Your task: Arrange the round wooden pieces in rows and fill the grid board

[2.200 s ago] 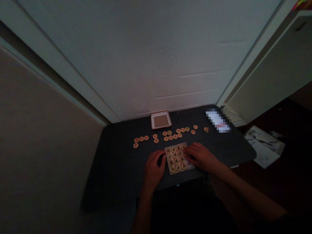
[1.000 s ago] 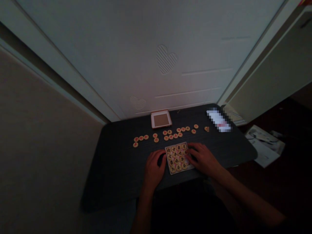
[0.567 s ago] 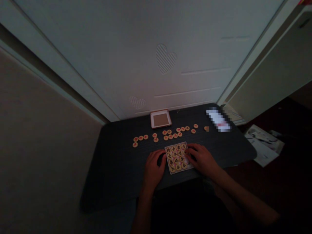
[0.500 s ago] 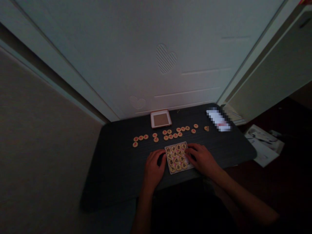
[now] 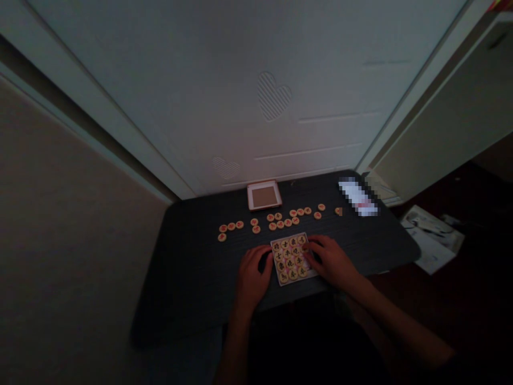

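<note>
A small square tray near the front of the dark table holds several round wooden pieces with black characters. My left hand rests on the table against the tray's left side, fingers curled at its edge. My right hand lies at the tray's right side, fingertips bent onto the pieces in the right column. Whether a piece is pinched is too dim to tell. Behind the tray, a loose row of round pieces with red characters stretches across the table.
An empty square lid or box stands at the table's back edge by the white door. A blurred flat object lies at the back right. Papers lie on the floor to the right.
Both hands stay at the tray's sides. My right fingers have shifted slightly along the tray's right edge. The view has barely moved.
</note>
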Tool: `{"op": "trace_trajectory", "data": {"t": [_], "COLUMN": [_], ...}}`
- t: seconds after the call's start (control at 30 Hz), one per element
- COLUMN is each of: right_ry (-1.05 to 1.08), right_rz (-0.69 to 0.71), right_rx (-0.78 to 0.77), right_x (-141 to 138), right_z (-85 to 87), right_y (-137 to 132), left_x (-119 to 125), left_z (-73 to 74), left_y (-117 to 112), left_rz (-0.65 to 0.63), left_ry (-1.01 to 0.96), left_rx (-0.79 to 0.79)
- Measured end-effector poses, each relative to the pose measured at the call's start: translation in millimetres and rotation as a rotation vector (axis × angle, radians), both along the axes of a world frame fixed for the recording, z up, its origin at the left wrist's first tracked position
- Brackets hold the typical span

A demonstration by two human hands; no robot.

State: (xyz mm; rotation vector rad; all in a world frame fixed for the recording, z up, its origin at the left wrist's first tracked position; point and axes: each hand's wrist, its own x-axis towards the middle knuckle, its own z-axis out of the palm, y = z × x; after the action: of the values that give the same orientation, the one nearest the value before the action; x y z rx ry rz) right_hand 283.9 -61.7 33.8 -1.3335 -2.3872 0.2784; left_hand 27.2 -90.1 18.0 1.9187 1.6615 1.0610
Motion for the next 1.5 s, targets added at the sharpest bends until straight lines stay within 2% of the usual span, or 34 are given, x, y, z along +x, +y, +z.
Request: {"op": "trace_trajectory", "data": {"t": [0.17, 0.37, 0.53, 0.67, 0.8, 0.93, 1.13, 1.3, 1.5], "right_ry": [0.016, -0.051, -0.064, -0.057, -0.043, -0.018, -0.074, -0.123, -0.111], "right_rz": [-0.019, 0.122, 0.129, 0.138, 0.127, 0.161, 0.242, 0.266, 0.206], "right_rx": [0.051, 0.037, 0.035, 0.034, 0.047, 0.096, 0.085, 0.062, 0.026], "right_x": [-1.7, -8.1, -10.1, -10.9, -16.5, -29.6, -51.9, -58.1, -51.9], "right_z": [6.3, 16.9, 14.9, 21.7, 37.1, 46.1, 34.9, 23.5, 20.8], "right_y": [-4.5, -10.5, -7.7, -1.9, 19.8, 59.5, 107.3, 121.7, 133.1], "left_x": [-0.3, 0.4, 1.0, 0.7, 0.3, 0.2, -0.4, -0.6, -0.7], "left_z": [-1.1, 0.5, 0.7, -0.3, -0.7, -1.1, -1.1, -0.5, -2.1], "left_y": [-0.3, -0.4, -0.7, -0.3, 0.5, 1.0, 0.2, -0.4, -0.1], "left_rz": [-0.001, 0.001, 0.012, 0.013, -0.005, -0.011, -0.006, -0.005, -0.006], "left_ry": [-0.006, -0.01, 0.004, -0.001, 0.0, 0.007, 0.008, 0.004, -0.001], "left_rx": [0.008, 0.009, 0.012, 0.019, 0.025, 0.022, 0.022, 0.019, 0.007]}}
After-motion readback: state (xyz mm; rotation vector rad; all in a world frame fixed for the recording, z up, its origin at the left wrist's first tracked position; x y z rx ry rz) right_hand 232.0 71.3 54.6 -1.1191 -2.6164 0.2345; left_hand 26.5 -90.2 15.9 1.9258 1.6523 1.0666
